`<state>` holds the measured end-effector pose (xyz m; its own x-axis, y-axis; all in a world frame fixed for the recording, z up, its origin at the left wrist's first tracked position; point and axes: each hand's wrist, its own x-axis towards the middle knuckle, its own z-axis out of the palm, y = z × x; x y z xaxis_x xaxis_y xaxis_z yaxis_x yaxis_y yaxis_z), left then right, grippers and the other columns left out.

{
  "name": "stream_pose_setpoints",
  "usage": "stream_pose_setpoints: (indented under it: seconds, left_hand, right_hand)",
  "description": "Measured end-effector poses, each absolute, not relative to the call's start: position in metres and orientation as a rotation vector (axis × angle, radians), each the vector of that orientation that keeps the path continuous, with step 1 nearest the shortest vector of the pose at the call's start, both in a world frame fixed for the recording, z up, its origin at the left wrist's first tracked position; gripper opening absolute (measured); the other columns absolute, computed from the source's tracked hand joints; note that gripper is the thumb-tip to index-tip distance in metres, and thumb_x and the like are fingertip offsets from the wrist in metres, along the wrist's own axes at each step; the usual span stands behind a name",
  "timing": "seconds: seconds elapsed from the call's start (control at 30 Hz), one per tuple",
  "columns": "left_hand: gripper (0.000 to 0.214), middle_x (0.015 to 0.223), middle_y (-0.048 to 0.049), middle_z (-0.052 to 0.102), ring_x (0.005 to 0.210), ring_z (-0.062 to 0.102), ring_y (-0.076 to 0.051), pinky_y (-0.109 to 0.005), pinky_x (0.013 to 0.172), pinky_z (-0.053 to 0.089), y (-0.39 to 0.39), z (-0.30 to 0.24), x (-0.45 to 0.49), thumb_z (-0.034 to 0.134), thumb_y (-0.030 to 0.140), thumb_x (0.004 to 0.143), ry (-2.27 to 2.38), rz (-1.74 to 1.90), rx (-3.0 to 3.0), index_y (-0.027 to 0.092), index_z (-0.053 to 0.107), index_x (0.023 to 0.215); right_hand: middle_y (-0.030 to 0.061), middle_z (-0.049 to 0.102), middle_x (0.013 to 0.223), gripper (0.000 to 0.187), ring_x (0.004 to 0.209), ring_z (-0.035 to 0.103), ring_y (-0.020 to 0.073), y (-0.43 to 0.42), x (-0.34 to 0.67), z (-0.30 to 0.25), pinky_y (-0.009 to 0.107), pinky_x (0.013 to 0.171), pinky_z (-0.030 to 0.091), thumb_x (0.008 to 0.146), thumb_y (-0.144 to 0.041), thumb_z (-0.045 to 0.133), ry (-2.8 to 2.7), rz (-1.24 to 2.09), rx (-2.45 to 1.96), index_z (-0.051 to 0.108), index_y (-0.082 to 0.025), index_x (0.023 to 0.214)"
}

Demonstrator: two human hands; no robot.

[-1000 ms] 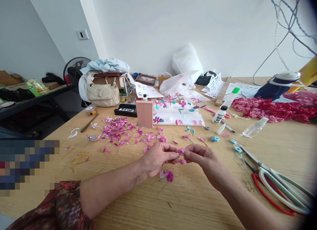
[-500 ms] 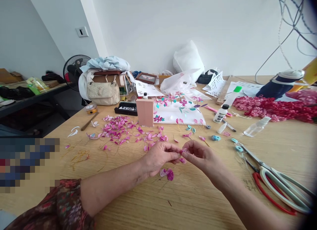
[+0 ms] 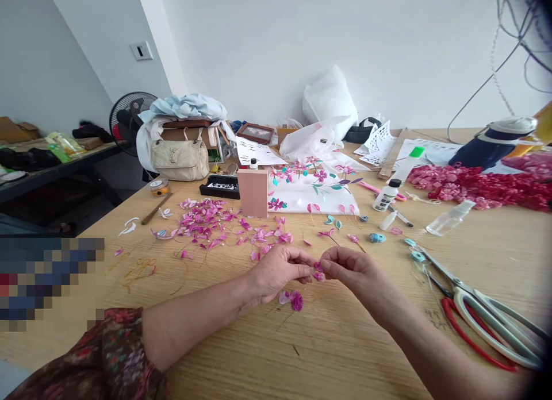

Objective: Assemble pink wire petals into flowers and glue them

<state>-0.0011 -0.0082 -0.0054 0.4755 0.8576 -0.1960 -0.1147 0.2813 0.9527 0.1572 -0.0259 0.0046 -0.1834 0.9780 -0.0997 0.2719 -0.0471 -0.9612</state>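
My left hand (image 3: 282, 272) and my right hand (image 3: 351, 269) meet over the table, fingertips pinched together. Between them is a small magenta flower petal (image 3: 318, 268); both hands are closed on it, and its finer parts are too small to make out. Just below my left hand, a round purple petal piece (image 3: 296, 300) lies beside a paler petal (image 3: 284, 297). A loose pile of pink petals (image 3: 207, 219) on thin wires spreads beyond my left hand. Past my right hand lie a pink bud on a wire (image 3: 353, 238) and a blue thread spool (image 3: 378, 237).
A wooden block (image 3: 253, 193) stands upright beside white fabric (image 3: 306, 199) with embroidered flowers. Large scissors (image 3: 483, 305) lie at the right, near a glue bottle (image 3: 387, 196) and a clear spray bottle (image 3: 451, 218). Red-pink bundles (image 3: 487, 187) fill the back right.
My right hand's fingers have drawn in more tightly around the magenta petal. My left hand stays nearly in place. The view has shifted slightly.
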Motion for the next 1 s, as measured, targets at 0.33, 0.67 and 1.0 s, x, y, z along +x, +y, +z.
stream_pose_setpoints:
  seconds: [0.33, 0.67, 1.0]
  left_hand:
    - [0.019, 0.059, 0.0000, 0.058, 0.056, 0.049, -0.008, -0.023, 0.059, 0.035, -0.007, -0.006, -0.002, 0.073, 0.020, 0.052, 0.819, 0.798, 0.934, 0.010, 0.066, 0.067]
    - [0.022, 0.060, -0.0005, 0.057, 0.057, 0.049, -0.008, -0.023, 0.060, 0.035, -0.008, -0.005, -0.002, 0.074, 0.022, 0.051, 0.785, 0.782, 0.933, 0.010, 0.067, 0.067]
    - [0.015, 0.063, -0.0016, 0.062, 0.059, 0.051, -0.008, -0.023, 0.061, 0.037, -0.008, -0.009, -0.001, 0.069, 0.018, 0.057, 0.786, 0.781, 1.020, 0.012, 0.067, 0.070]
  right_hand:
    - [-0.0024, 0.051, 0.060, 0.022, 0.058, 0.049, 0.0132, -0.023, 0.151, -0.003, 0.027, 0.056, 0.038, 0.060, -0.033, 0.066, -1.393, 1.290, -1.265, 0.050, -0.019, 0.062]
    - [-0.0026, 0.049, 0.059, 0.023, 0.058, 0.048, 0.0137, -0.024, 0.148, -0.004, 0.028, 0.056, 0.039, 0.059, -0.034, 0.066, -1.381, 1.276, -1.288, 0.047, -0.020, 0.061]
    - [-0.0020, 0.049, 0.056, 0.022, 0.054, 0.045, 0.0129, -0.026, 0.148, -0.002, 0.026, 0.051, 0.034, 0.067, -0.038, 0.059, -1.454, 1.162, -1.406, 0.049, -0.020, 0.058]
